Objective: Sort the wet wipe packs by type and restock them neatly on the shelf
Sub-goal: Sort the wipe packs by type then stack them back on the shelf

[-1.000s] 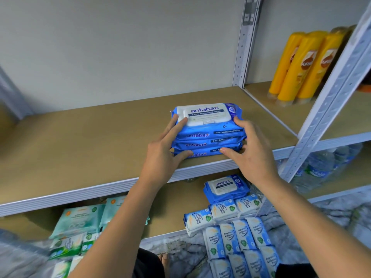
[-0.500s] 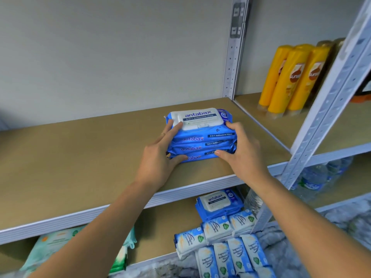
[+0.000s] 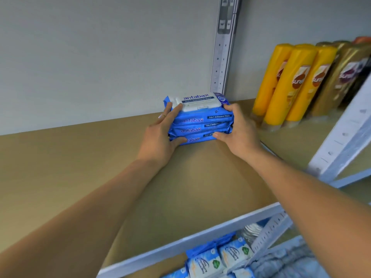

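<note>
Stack of blue antabax packs (image 3: 197,125) sits deep on the shelf board (image 3: 80,167), near the back wall, just left of the rear upright (image 3: 222,47). Left hand (image 3: 160,135) grips its left end, right hand (image 3: 239,131) its right end. Bare board lies left and toward the front rail (image 3: 180,243). Yellow bottles (image 3: 291,83) stand in the next bay. Lower packs (image 3: 216,259) are blurred and cut off by the rail.

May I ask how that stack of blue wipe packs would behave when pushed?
The stack probably gives softly: its wrappers look pillowy. The glossy packs may slip over each other unless left hand and right hand brace both ends. Lying flat, it shouldn't tip.
</note>
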`<state>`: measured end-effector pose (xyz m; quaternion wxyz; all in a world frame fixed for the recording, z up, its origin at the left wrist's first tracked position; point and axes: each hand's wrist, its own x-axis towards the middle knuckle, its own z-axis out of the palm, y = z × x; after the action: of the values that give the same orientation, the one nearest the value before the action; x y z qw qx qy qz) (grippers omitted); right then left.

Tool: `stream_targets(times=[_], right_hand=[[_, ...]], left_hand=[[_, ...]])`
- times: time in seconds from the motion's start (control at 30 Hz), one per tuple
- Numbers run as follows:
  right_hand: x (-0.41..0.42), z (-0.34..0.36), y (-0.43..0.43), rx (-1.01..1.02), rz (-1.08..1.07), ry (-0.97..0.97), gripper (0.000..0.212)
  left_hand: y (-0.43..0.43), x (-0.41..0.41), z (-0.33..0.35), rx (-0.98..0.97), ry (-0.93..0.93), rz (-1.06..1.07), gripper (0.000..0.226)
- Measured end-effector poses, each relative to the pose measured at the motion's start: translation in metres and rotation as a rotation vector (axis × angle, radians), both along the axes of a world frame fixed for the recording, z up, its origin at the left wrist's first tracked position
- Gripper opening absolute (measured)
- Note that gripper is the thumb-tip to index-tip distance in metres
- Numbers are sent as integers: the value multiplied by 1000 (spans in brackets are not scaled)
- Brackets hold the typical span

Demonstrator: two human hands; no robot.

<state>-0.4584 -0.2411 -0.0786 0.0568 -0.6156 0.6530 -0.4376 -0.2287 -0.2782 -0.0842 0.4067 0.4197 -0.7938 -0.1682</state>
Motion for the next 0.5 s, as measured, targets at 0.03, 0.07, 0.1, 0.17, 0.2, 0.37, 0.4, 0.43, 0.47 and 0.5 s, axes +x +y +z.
stream_targets(times=[0.03, 0.07, 0.1, 0.17, 0.2, 0.37, 0.4, 0.43, 0.47, 0.5], right_hand=[[-4, 1, -10, -3, -1, 1, 73], [-7, 1, -19, -5, -7, 7, 74], [-11, 1, -28, -6, -18, 18, 74], [-19, 0, -46, 7, -41, 30, 75], [-22, 0, -52, 18, -44, 26, 75], [-30, 4, -75, 41, -41, 4, 73], [-30, 5, -78, 49, -38, 4, 72], [-30, 6, -80, 58, -37, 5, 71], [-31, 7, -82, 65, -33, 3, 70], [-31, 8, -83, 72, -32, 4, 70]], left_hand=[[-9, -4, 0, -1, -1, -1, 87], [-17, -8, 1, -2, -3, 1, 87], [-24, -12, 1, -3, -4, 2, 88], [-39, -20, 2, -7, -7, 2, 87], [-45, -23, 2, -8, -7, 3, 87], [-68, -33, 4, -36, -26, 27, 87], [-72, -34, 3, -38, -32, 27, 88], [-75, -35, 4, -38, -35, 26, 88], [-78, -36, 4, -37, -35, 26, 88], [-79, -36, 4, -36, -35, 28, 88]])
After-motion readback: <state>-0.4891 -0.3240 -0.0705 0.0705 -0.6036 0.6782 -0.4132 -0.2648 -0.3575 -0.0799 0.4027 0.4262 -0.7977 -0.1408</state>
